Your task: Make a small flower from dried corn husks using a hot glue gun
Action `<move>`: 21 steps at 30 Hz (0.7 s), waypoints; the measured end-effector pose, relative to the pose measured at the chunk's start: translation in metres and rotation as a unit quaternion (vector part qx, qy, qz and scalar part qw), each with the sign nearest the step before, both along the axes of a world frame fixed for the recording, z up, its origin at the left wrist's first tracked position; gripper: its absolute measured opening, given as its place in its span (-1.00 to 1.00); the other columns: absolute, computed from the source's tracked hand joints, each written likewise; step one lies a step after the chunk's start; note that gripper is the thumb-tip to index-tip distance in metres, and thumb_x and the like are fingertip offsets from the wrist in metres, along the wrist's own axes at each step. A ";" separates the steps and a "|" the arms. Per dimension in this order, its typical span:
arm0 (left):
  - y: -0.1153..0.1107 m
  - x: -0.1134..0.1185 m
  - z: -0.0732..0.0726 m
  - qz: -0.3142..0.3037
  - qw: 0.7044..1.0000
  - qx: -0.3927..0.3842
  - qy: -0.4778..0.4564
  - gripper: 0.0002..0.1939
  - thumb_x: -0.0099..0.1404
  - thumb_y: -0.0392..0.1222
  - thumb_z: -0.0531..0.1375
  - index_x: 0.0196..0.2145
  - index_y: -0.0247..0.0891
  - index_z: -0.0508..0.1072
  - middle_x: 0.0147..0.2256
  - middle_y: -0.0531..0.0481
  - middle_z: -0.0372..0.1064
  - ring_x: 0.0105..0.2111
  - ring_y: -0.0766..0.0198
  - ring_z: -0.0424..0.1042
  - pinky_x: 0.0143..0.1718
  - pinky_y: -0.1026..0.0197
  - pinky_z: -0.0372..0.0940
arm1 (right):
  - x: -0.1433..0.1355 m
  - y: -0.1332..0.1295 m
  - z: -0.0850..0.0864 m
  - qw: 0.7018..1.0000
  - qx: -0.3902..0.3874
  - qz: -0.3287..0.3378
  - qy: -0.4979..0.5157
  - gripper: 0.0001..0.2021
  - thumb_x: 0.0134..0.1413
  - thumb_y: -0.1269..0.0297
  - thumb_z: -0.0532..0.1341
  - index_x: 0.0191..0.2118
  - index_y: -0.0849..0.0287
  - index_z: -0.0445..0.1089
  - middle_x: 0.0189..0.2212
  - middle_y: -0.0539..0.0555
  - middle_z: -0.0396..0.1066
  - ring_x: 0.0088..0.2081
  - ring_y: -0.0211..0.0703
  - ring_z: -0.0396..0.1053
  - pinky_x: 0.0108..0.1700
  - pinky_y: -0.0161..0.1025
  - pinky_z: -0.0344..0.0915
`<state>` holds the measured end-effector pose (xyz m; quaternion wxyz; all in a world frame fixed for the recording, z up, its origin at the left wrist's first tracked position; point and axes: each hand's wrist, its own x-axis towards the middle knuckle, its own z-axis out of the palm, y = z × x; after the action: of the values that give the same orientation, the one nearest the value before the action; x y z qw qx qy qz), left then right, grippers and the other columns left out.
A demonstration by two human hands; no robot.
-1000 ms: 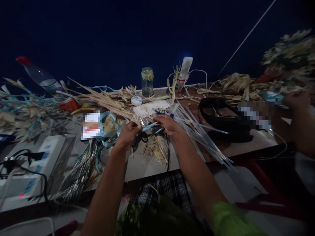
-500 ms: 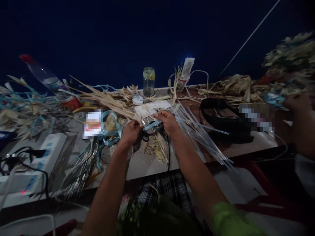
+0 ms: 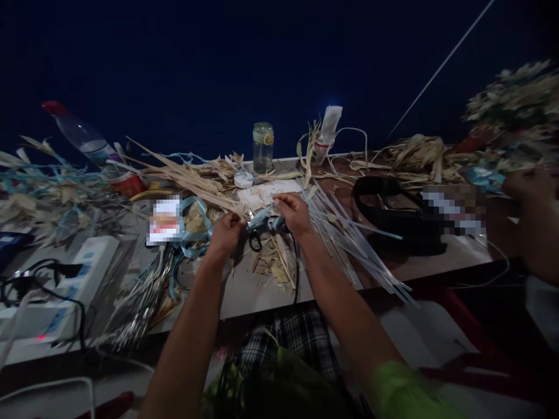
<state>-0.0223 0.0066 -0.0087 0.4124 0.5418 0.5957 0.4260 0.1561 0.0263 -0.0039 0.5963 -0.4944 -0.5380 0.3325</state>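
Note:
Above the tabletop, a strip of light blue ribbon [image 3: 261,216] spans the gap between my two hands. My left hand [image 3: 225,234] pinches at its left end. At the other end my right hand [image 3: 295,213] has thumb and forefinger closed by the ribbon; the exact grip is dim and blurred. A pair of scissors with black handle loops [image 3: 255,240] lies just under the ribbon, its blades mostly hidden. Behind the hands is a white sheet [image 3: 279,187] with scraps on it. Dry husk pieces [image 3: 279,270] are scattered below my hands.
Clear plastic strips [image 3: 349,233] fan out at right, beside a black strap-like object [image 3: 399,238]. Bundled wires [image 3: 140,308], more blue ribbon [image 3: 192,251] and a power strip [image 3: 81,285] lie left. A bottle [image 3: 263,152] stands behind. Another person's hand [image 3: 530,189] shows at far right.
My left hand has shifted slightly left. The ribbon between my hands now looks more bunched and tilted, and more of the scissors' handle shows. The view has moved slightly.

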 end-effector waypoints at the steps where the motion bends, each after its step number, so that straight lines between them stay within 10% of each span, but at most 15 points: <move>1: 0.000 0.000 0.000 -0.003 1.000 -0.002 0.006 -0.84 -0.05 -0.15 0.15 -0.57 -0.30 0.26 -0.69 0.16 0.05 -0.65 0.45 0.00 -0.58 0.33 -0.06 | 0.000 0.000 0.000 0.999 0.019 -0.020 -0.023 -0.83 -0.17 0.25 0.18 -0.42 0.21 0.42 -0.39 0.04 0.29 -0.38 -0.28 0.24 -0.28 -0.29 0.21; 11: 0.002 -0.003 -0.004 -0.020 0.999 -0.008 0.034 -0.80 -0.01 -0.10 0.14 -0.54 -0.29 0.26 -0.68 0.15 0.06 -0.65 0.44 -0.01 -0.60 0.33 -0.09 | -0.001 -0.002 0.001 0.998 0.000 -0.055 0.019 -0.75 -0.10 0.20 0.14 -0.29 0.24 0.38 -0.42 0.02 0.31 -0.45 -0.33 0.20 -0.37 -0.35 0.21; 21: 0.000 0.001 0.004 -0.017 0.999 -0.005 0.049 -0.84 -0.03 -0.15 0.15 -0.58 -0.29 0.26 -0.70 0.16 0.03 -0.66 0.43 0.00 -0.59 0.31 -0.08 | -0.016 -0.010 -0.002 0.981 0.034 0.105 -0.160 -0.76 -0.05 0.29 0.12 -0.24 0.23 0.40 -0.21 0.12 0.33 -0.32 -0.27 0.29 -0.31 -0.33 0.22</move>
<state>-0.0209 0.0064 -0.0050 0.3925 0.5698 0.6081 0.3892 0.1398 0.0160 -0.0057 0.4810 -0.4614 -0.6864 0.2908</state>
